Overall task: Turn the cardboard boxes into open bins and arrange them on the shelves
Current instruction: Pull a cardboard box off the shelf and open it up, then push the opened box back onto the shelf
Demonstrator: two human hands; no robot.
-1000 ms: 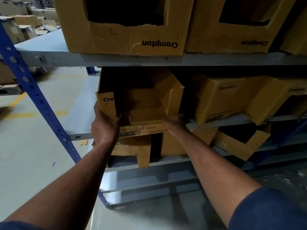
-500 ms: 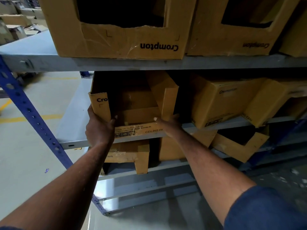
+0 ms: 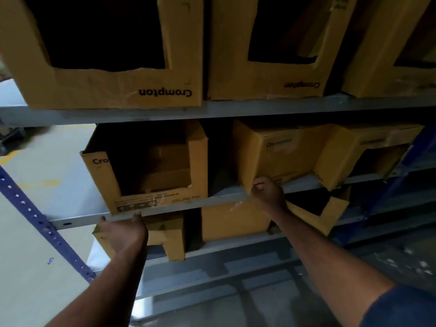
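Note:
An open cardboard bin [image 3: 199,161] with a cut-out front stands on the left of the middle shelf [image 3: 219,200], square to its edge. My left hand [image 3: 122,232] is off the bin, just below it, fingertips against the shelf's front lip and holding nothing. To the right, a closed cardboard box [image 3: 280,156] lies tilted on the same shelf. My right hand [image 3: 267,192] grips its lower left corner. Another tilted box [image 3: 339,156] leans behind it at the right.
Three cut-open bins [image 3: 106,90] [image 3: 259,86] [image 3: 368,74] fill the upper shelf [image 3: 236,109]. Below the middle shelf sit more boxes [image 3: 169,234] [image 3: 233,223] and a cut cardboard piece [image 3: 316,220]. A blue upright [image 3: 35,215] rises at the left, with floor beyond.
Both hands have let go of the open bin, which now rests pushed back on the shelf. My left hand dropped to the shelf lip; my right hand moved right and took the tilted box's corner.

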